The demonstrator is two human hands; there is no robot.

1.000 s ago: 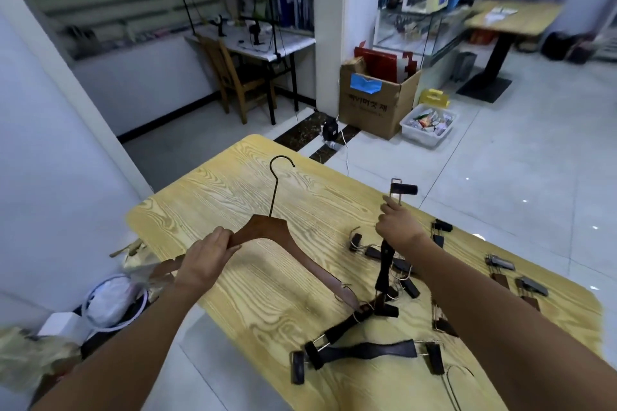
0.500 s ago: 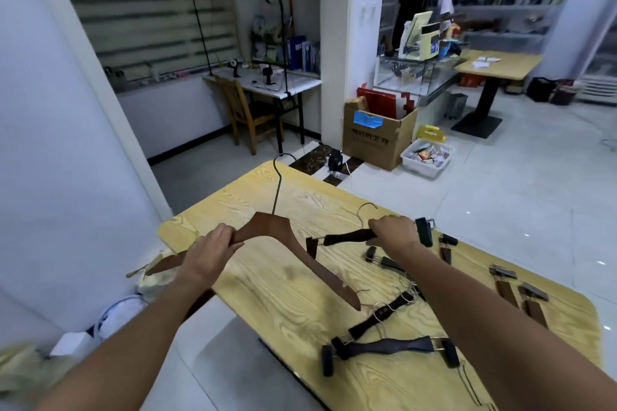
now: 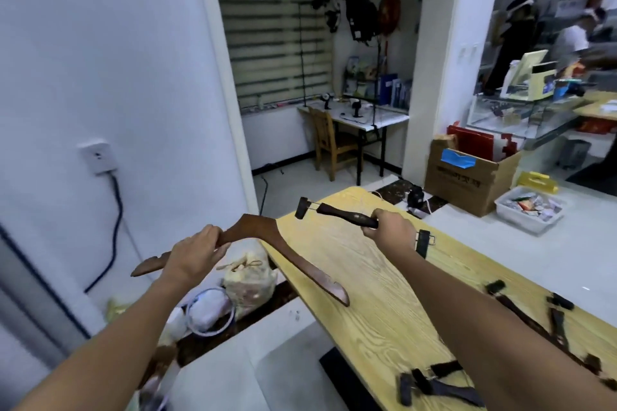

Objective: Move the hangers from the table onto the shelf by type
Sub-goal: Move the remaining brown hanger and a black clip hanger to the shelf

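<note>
My left hand [image 3: 197, 252] grips a brown wooden coat hanger [image 3: 267, 237] by its left arm and holds it in the air over the table's near-left edge. My right hand [image 3: 390, 227] is closed on a dark clip hanger [image 3: 347, 215], lifted above the light wooden table [image 3: 367, 277]; one black clip hangs at its left end, another shows beside my wrist. Several more dark clip hangers [image 3: 554, 317] lie on the table at the right and lower right. No shelf is visible.
White wall with a socket [image 3: 97, 157] stands close on the left. Bags [image 3: 247, 280] and a roll of tape lie on the floor beside the table. A cardboard box [image 3: 467, 177], a plastic bin [image 3: 527, 207], a desk and chair [image 3: 334, 140] stand beyond.
The view has swung up and to the left. Both hands have lifted their hangers higher and leftward; the clip hanger has left the pile and hangs free above the table.
</note>
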